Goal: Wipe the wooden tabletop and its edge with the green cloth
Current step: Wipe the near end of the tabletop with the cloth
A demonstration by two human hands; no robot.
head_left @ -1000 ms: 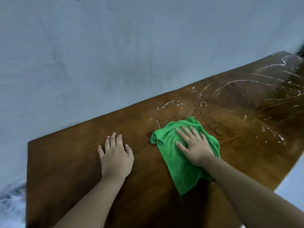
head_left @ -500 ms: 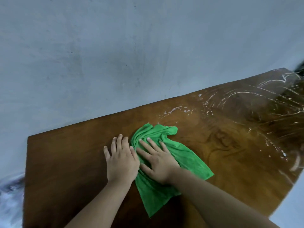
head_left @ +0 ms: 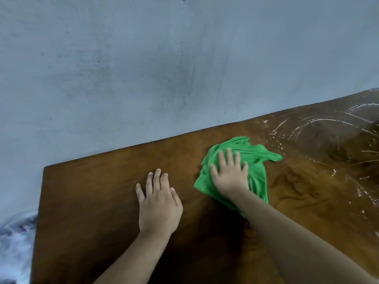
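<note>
The green cloth (head_left: 256, 160) lies bunched on the brown wooden tabletop (head_left: 98, 191), a little right of centre. My right hand (head_left: 230, 175) presses flat on the cloth with its fingers spread, pointing toward the far edge. To its left my left hand (head_left: 159, 201) rests palm down on bare wood, holding nothing, about a hand's width from the cloth. White wet streaks (head_left: 320, 121) curve across the wood to the right of the cloth.
A grey-blue wall (head_left: 164, 68) rises directly behind the table's far edge. The table's left edge (head_left: 40, 201) drops off to a blurred pale floor (head_left: 14, 242) at lower left.
My right hand has slid the cloth to the right and toward the far edge, away from my left hand, which it was touching half a second ago. The left hand stays planted.
</note>
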